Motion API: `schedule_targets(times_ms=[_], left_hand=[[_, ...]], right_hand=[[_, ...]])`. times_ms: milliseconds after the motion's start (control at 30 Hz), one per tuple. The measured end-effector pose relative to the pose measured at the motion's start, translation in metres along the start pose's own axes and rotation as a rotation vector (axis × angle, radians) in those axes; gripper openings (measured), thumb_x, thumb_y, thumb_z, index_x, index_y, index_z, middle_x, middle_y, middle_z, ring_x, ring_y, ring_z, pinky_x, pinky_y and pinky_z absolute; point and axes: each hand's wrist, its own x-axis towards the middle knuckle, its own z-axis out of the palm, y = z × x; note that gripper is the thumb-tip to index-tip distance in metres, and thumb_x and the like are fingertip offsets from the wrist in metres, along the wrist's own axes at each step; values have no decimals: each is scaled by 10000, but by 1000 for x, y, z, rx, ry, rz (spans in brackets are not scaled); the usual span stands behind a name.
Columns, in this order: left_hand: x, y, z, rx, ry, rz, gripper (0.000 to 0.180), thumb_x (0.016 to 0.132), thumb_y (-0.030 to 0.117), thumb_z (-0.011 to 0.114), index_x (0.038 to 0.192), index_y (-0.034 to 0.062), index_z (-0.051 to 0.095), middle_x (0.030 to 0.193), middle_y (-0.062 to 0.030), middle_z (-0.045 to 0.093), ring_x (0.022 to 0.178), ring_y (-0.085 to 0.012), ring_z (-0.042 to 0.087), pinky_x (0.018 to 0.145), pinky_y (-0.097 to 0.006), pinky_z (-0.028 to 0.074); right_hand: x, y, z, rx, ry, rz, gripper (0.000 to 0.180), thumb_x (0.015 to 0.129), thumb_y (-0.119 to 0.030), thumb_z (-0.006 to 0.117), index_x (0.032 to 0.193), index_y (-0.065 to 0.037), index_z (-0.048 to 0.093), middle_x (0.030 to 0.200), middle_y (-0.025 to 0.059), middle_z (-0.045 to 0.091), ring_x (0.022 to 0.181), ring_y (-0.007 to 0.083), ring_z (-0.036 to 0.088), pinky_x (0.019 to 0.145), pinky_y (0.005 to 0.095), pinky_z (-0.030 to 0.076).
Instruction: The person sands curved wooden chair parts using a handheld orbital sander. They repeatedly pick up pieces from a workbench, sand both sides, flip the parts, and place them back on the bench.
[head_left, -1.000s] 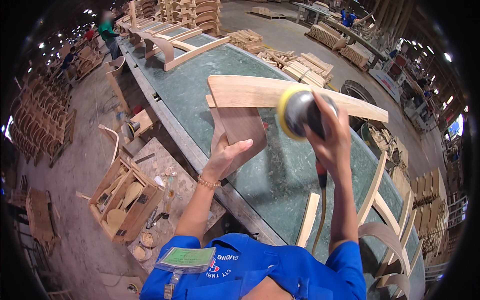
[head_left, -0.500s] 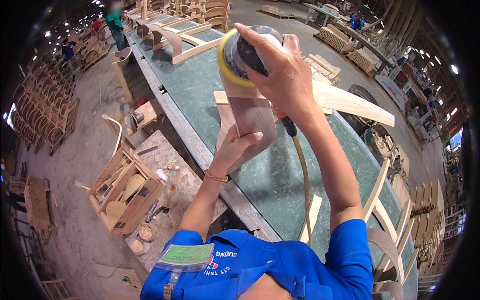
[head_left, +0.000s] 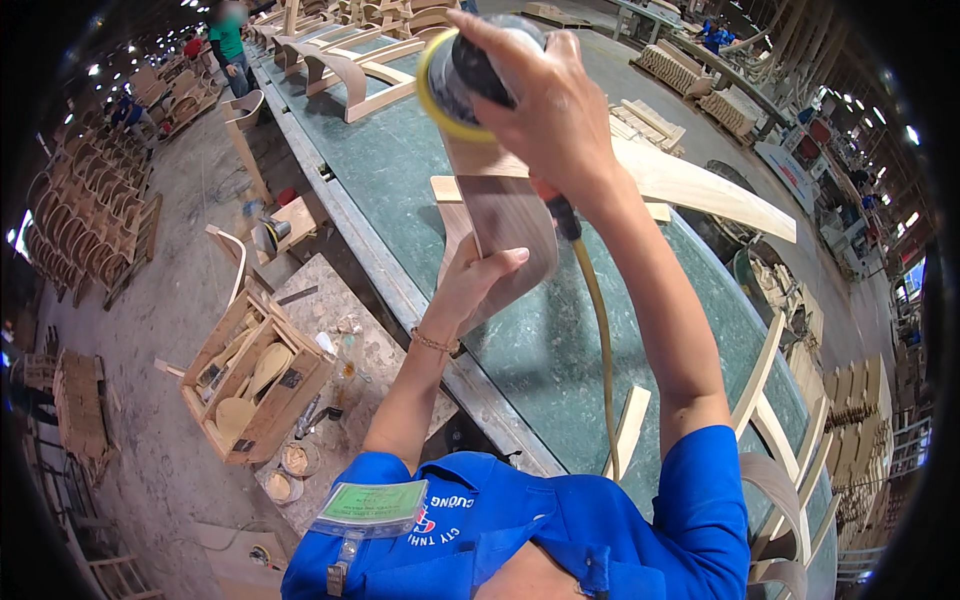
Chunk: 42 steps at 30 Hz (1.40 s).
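Observation:
My right hand point(head_left: 555, 110) is wrapped round the top of a disc sander point(head_left: 470, 85) with a yellow-edged pad. The pad is tilted against the upper part of a curved wooden chair part point(head_left: 510, 225), whose face is brown below and paler above. Low on that part, my left hand point(head_left: 482, 275) grips its edge, thumb on the front face; the other fingers are mostly hidden behind it. A hose point(head_left: 600, 350) runs from the sander down toward my body. Behind my right wrist a pale wooden leg point(head_left: 710, 185) reaches out to the right.
The work stands over a long green table point(head_left: 390, 190) with a metal edge. Other chair frames point(head_left: 345, 80) lie on its far end, more wooden parts point(head_left: 775, 430) at near right. On the left are a wooden toolbox point(head_left: 255, 375) and another sander point(head_left: 268, 237). A person in green point(head_left: 230, 50) stands far off.
The sander and my right hand have moved slightly up and left along the wooden part. My left hand keeps its grip, and the part has shifted a little.

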Motion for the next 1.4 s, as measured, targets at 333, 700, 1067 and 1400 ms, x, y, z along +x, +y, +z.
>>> schedule_targets(times_ms=[333, 700, 1067, 1400], left_hand=[[12, -12, -16, 37, 52, 67, 439, 865, 122, 668, 1266, -7, 541, 1171, -60, 624, 1081, -145, 588, 957, -292, 466], [14, -10, -12, -18, 58, 11, 458, 836, 128, 694, 1233, -40, 541, 1146, -88, 638, 1060, -166, 615, 928, -293, 488], [28, -22, -21, 67, 49, 95, 445, 851, 142, 672, 1244, -33, 557, 1160, -98, 652, 1031, -151, 632, 916, -295, 501], [21, -10, -7, -69, 61, 22, 424, 834, 106, 690, 1210, -32, 552, 1111, -93, 652, 1037, -150, 625, 898, -304, 511]], right_hand=[[-66, 32, -69, -30, -267, 124, 725, 753, -133, 755, 1377, -398, 500, 1006, 175, 513, 836, 313, 656, 730, 406, 560], [-42, 15, -54, -50, -321, 98, 695, 776, -157, 720, 1383, -399, 485, 1039, 207, 521, 843, 360, 665, 739, 422, 553], [-56, 47, -38, -121, 49, 7, 778, 681, -100, 784, 1360, -372, 521, 1095, 132, 569, 959, 302, 624, 750, 419, 583], [-25, 12, -10, -99, -4, -94, 749, 702, -198, 805, 1349, -432, 508, 1052, 177, 550, 867, 301, 638, 621, 362, 594]])
